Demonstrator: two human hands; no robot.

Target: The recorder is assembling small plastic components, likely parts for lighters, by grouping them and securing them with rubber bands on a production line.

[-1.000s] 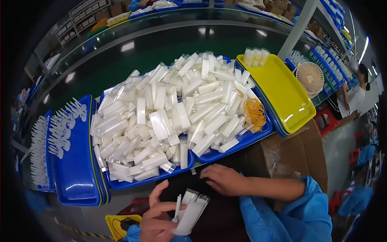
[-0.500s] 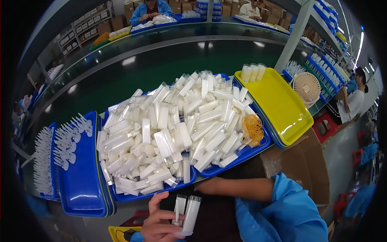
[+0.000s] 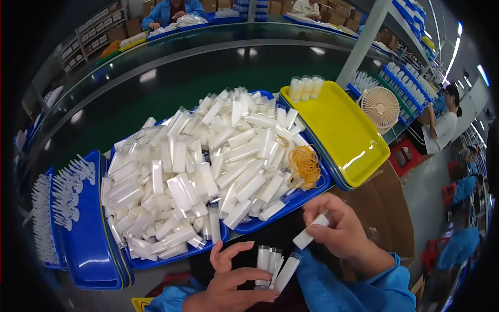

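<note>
Low in the middle, my left hand (image 3: 236, 283) grips several white sticks in see-through plastic sleeves (image 3: 283, 273), bunched upright between thumb and fingers, with one finger raised. To its right, my right hand (image 3: 338, 226) pinches a single sleeved white stick (image 3: 307, 232) by its upper end, tilted down to the left and apart from the bunch. Just beyond both hands, a big heap of the same sleeved sticks (image 3: 182, 192) overfills two blue trays (image 3: 244, 228). Yellow rubber bands (image 3: 305, 166) lie in a tangle at the heap's right end.
A yellow tray (image 3: 338, 130) tops a stack at right, bearing several banded bundles (image 3: 306, 88) at its far end. Blue trays (image 3: 93, 255) with white pronged pieces (image 3: 75, 190) stand at left. A fan (image 3: 380, 107), a conveyor (image 3: 171, 88) and co-workers (image 3: 442, 125) are farther off.
My right hand has come up from the heap's near edge with one sleeved stick. The left hand has moved right, its bunch now showing more sticks. The whole view has shifted slightly.
</note>
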